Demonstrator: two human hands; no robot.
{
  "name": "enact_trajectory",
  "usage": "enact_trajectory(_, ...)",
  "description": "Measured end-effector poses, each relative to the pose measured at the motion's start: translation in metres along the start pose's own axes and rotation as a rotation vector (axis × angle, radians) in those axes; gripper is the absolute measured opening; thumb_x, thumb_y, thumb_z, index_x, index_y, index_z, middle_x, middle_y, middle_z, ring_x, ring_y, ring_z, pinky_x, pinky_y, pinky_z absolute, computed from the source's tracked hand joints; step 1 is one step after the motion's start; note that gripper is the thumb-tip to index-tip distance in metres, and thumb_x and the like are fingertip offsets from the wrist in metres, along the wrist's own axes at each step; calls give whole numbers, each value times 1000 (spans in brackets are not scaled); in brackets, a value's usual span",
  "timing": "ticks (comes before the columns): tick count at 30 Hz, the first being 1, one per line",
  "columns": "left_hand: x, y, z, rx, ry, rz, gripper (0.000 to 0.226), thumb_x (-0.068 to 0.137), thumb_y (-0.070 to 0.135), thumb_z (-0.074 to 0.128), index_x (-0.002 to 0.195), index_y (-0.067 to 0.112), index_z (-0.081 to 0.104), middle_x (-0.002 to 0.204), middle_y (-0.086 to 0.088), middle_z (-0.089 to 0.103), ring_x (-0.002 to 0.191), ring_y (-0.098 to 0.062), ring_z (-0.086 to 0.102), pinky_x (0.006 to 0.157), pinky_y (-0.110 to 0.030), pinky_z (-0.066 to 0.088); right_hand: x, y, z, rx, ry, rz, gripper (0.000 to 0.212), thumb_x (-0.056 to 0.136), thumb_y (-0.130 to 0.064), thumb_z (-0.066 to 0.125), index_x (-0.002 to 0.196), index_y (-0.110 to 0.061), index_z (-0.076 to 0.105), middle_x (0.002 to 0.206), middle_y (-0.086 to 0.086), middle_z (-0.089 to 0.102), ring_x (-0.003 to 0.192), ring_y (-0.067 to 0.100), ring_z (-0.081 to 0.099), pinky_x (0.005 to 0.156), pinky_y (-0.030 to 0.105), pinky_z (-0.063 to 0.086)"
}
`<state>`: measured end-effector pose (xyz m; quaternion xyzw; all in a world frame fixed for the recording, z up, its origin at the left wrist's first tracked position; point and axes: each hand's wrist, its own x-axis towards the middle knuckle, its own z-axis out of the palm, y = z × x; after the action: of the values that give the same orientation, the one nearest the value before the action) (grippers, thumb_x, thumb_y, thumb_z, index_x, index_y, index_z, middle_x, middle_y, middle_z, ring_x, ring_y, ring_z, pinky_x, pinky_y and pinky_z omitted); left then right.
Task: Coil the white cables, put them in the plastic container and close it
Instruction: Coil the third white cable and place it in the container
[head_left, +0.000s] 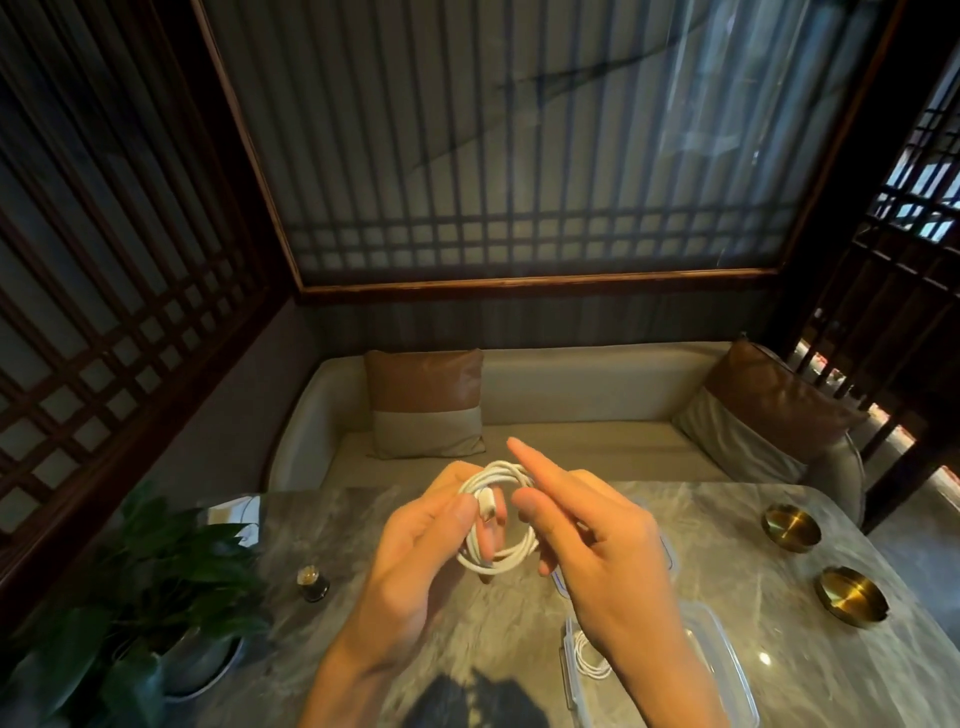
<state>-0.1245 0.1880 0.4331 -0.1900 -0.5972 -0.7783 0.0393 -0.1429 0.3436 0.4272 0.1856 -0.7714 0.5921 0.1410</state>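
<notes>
A white cable (506, 553) is wound into a small round coil held above the marble table. My left hand (421, 551) pinches the coil and its plug end between thumb and fingers. My right hand (587, 540) touches the coil's right side, its index finger stretched out past the top of the loop. A clear plastic container (727, 660) stands open on the table under my right wrist, with another coiled white cable (589, 662) inside it. The container's lid (667, 558) with a blue seal lies behind it, mostly hidden by my right hand.
A potted green plant (150, 587) fills the table's left side, with a small dark bottle (313, 583) beside it. Two brass ashtrays (790, 527) (852, 593) sit at the right. A beige bench with cushions (426, 402) runs behind the table.
</notes>
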Motion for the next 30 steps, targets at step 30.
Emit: enact_trajectory(30,17,12,-3,403,47,-465,90,81,-1,74,144,46,30,101,-4,78,92,-19,76,79,-25,59,-4,20,-9,-394,-146,29,28,100,-24,55,123,-34,65,91,-10,58,81,6,58,70,20,48)
